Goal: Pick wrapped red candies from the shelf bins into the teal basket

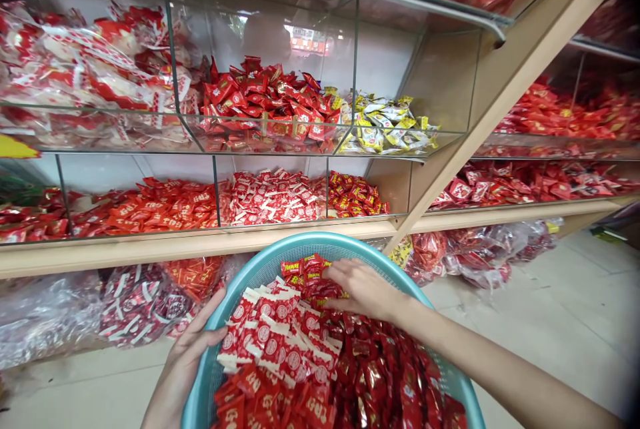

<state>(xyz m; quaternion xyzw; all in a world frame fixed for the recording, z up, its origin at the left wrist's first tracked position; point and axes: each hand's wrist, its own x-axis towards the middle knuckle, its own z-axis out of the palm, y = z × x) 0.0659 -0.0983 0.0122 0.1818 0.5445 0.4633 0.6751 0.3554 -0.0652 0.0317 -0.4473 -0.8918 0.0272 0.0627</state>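
A teal plastic basket (320,238) holds several kinds of wrapped candies. My left hand (193,342) is closed on the basket's left rim, with the thumb over the edge. Inside, near the far side, my right hand (357,289) lies on the red candies with yellow lettering (305,272); its fingers are stretched out and the thumb is apart. White-and-red candies (280,332) fill the left middle of the basket. Bright red candies (273,399) are at its near left, and dark red shiny candies (380,375) at its near right.
Glass-divided shelves (215,192) hold red candy piles (270,99), yellow-and-white packets (385,122) and more red-and-white candies (275,195). A slanting wooden post (480,109) separates two shelf sections. Bagged candies (145,302) lie on the tiled floor (550,309) below the bottom shelf.
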